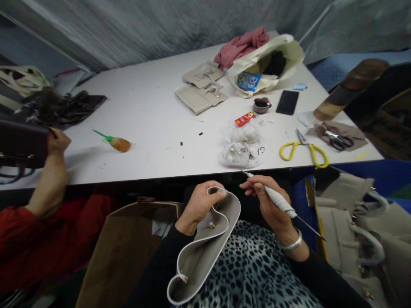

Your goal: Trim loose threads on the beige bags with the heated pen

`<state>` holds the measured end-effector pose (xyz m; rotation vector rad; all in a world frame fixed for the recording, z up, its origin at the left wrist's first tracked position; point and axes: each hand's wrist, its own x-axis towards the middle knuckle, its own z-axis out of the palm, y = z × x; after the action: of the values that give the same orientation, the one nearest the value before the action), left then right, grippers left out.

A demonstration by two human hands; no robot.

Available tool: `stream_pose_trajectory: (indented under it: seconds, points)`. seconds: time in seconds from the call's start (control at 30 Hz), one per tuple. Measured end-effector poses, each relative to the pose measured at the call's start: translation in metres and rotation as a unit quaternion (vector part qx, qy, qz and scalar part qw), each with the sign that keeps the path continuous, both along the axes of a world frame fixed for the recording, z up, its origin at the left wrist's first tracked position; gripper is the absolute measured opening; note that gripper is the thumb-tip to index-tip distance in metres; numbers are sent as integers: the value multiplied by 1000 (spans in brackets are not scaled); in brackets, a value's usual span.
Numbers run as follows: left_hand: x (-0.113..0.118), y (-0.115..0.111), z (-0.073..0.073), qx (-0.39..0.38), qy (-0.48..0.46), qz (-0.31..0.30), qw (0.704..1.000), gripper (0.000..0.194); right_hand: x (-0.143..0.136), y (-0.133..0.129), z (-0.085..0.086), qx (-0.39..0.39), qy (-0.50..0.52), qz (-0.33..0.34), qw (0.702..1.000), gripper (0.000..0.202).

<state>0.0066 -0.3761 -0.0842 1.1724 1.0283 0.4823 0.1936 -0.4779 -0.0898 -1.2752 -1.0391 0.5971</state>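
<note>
The white worktop carries scattered items and backs onto grey sheeting. On its left part lies a bottle of amber liquid with a green nozzle. Towards the right are a clear plastic pouch, a red box just beyond it, a dark phone and yellow-handled scissors. Two flat beige pieces lie near an open cloth bag.

In front of the worktop, above the lap, is a beige bag body, its rim pinched by the left hand's fingers. The right hand's fingers are closed round a white-handled spike. A cardboard box stands below; beige bags are stacked at right. At far left, a co-worker's red sleeve is visible.
</note>
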Motion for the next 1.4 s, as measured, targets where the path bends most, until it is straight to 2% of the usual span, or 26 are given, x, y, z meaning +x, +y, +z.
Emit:
stream_pose_trajectory:
  seconds: [0.13, 0.2, 0.3, 0.4, 0.5, 0.6, 0.67, 0.73, 0.8, 0.93, 1.03, 1.1, 1.3, 1.4]
  points:
    - [-5, -4, 1, 49, 18, -23, 998, 19, -3, -1, 4, 2, -33, -12, 999, 13]
    - [-8, -5, 3, 76, 26, -14, 997, 16, -4, -3, 5, 4, -47, -19, 999, 13]
    - [-23, 1, 10, 113, 21, 54, 992, 15, -6, -6, 6, 1, -16, -25, 1000, 16]
    - [-55, 14, 31, 176, 19, 177, 968, 16, -8, -8, 8, -20, 31, -22, 999, 28]
    - [-101, 20, 62, 260, 18, 295, 919, 20, -15, -3, 12, -42, 60, 9, 997, 32]
    - [-142, 14, 90, 344, 21, 368, 864, 27, -27, 3, 14, -57, 101, 75, 990, 27]
    - [-159, 7, 103, 401, 43, 416, 815, 28, -36, 5, 14, -66, 121, 110, 984, 29]
    - [-167, 1, 111, 434, 52, 469, 767, 27, -45, 6, 15, -75, 126, 125, 981, 32]
    - [-166, -4, 114, 438, 47, 516, 734, 24, -53, 9, 15, -75, 125, 122, 982, 34]
    - [-144, -11, 116, 455, 55, 577, 677, 17, -69, 21, 13, -71, 92, 110, 987, 37]
    - [-124, -17, 117, 510, 73, 583, 629, 12, -85, 35, 12, -68, 52, 106, 991, 42]
    - [-115, -24, 117, 556, 80, 554, 614, 12, -96, 45, 12, -67, 39, 86, 993, 48]
    - [-106, -64, 116, 686, 102, 419, 587, 12, -109, 64, 19, -93, 44, -34, 994, 61]
    - [-101, -90, 107, 696, 104, 383, 598, 5, -105, 62, 20, -124, 51, -57, 989, 62]
